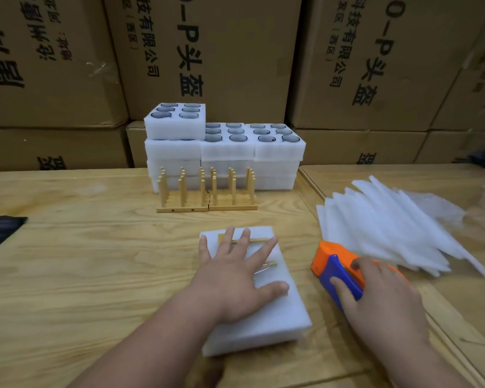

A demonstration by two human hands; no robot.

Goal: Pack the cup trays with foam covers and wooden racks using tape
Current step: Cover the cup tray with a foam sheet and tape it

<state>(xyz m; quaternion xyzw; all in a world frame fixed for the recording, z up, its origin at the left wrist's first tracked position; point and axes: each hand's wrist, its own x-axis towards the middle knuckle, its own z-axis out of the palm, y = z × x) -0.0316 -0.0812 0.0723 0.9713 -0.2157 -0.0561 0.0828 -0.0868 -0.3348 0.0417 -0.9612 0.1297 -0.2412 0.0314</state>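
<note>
Your left hand (235,278) is lying flat with fingers spread, pressing down on the foam block (266,317) and on the wooden rack (245,241) lying under your fingertips. The block is running lengthwise away from you, leaning slightly left at its far end. Just beside it, your right hand (381,298) is curling around the tape dispenser (336,268), its orange nose pointing away from you.
</note>
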